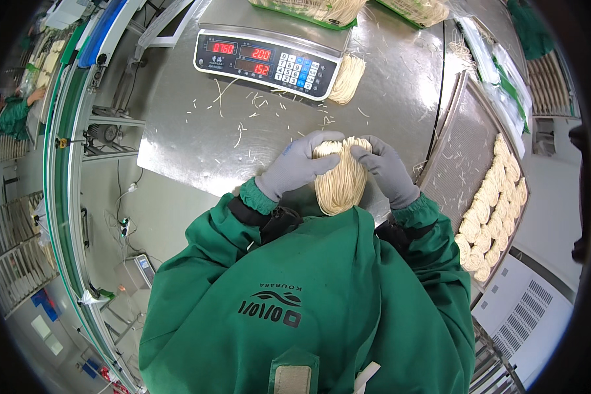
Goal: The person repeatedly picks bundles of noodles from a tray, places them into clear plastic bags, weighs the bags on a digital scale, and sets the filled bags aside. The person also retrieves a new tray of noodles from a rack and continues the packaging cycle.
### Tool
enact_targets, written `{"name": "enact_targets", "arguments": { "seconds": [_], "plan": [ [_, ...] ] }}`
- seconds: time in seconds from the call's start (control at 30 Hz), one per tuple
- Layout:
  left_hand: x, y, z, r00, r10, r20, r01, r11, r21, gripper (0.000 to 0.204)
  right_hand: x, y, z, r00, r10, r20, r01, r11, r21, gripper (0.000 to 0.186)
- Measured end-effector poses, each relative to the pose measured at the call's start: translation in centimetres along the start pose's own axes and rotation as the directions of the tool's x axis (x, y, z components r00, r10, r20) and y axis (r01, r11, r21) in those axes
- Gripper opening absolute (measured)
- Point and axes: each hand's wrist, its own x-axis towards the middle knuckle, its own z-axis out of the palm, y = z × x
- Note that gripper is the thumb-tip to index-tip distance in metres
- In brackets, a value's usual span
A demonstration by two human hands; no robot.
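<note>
A long bundle of pale dried noodles [340,184] lies near the steel table's front edge, against the front of my green smock. My left hand [301,164], in a grey glove, grips its upper left side with the thumb laid over the strands. My right hand [387,172], gloved alike, holds its upper right side, thumb pressed on it. Just beyond my hands stands a digital scale [266,62] with lit red displays, another noodle bundle [347,79] beside its right end. Loose short strands are scattered on the steel between.
Bagged noodles [302,10] sit at the back. At right are a tray [440,151] with several noodle nests [492,210] and some plastic packaging [496,82]. A conveyor [69,217] runs along the left. A co-worker's green sleeve [13,118] shows at far left.
</note>
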Motion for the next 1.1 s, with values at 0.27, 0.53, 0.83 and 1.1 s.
{"name": "enact_targets", "arguments": {
  "seconds": [0.27,0.53,0.83,1.1],
  "plan": [
    [0.7,-0.1,0.4,0.98,0.199,0.015,-0.191,0.912,0.364,0.049,1.4,-1.1,-0.9,0.994,0.059,0.089,-0.033,0.964,-0.262,0.038],
    [0.8,-0.2,0.3,0.997,0.06,0.037,-0.067,0.977,0.2,0.056,0.4,0.7,-1.9,0.944,0.294,0.151,-0.231,0.913,-0.336,0.036],
    [0.5,-1.8,0.6,0.982,0.083,0.172,-0.121,0.968,0.222,0.036,-0.8,2.6,-1.4,0.96,0.186,0.207,-0.1,0.924,-0.369,0.029],
    [-0.5,-1.7,0.5,0.986,-0.005,0.169,-0.032,0.975,0.219,0.027,-1.7,2.4,-0.9,0.963,0.17,0.209,-0.094,0.94,-0.329,0.031]
  ]
}}
